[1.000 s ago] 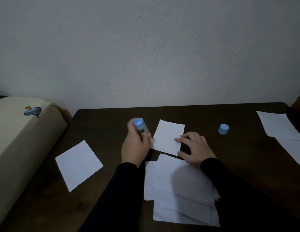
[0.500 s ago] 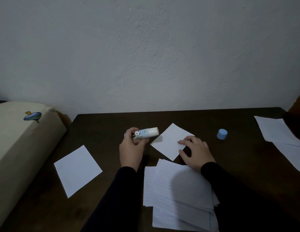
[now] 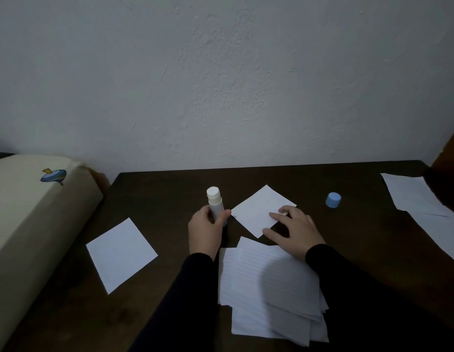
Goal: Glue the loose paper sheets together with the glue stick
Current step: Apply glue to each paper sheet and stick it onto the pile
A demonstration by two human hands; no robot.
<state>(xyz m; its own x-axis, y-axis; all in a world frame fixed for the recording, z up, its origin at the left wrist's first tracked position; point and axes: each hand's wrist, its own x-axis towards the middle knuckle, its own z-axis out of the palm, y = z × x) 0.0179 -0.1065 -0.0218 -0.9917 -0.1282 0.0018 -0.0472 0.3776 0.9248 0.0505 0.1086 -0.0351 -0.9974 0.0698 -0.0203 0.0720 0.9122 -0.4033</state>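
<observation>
Far left, a cream cushion [image 3: 30, 212] is lying beside the dark desk [image 3: 170, 189]. A square paper sheet [image 3: 121, 254] is lying flat. We're holding the uncapped glue stick [image 3: 215, 205] upright, our left hand [image 3: 206, 231] grip clamped round it. Our right hand [image 3: 294, 231], fingers spread apart, is pressing a small paper sheet [image 3: 258, 210] above the lined sheet stack [image 3: 269, 288]. The blue cap [image 3: 333, 199] is standing near more sheets [image 3: 421, 204].

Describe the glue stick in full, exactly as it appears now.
The glue stick is a white, plastic-looking tube, uncapped, its narrower white tip pointing up and slightly away. It stands near-upright over the dark table, left of the small white sheet. The left hand grips its lower body, hiding the base. Its blue cap sits apart, to the right.
</observation>
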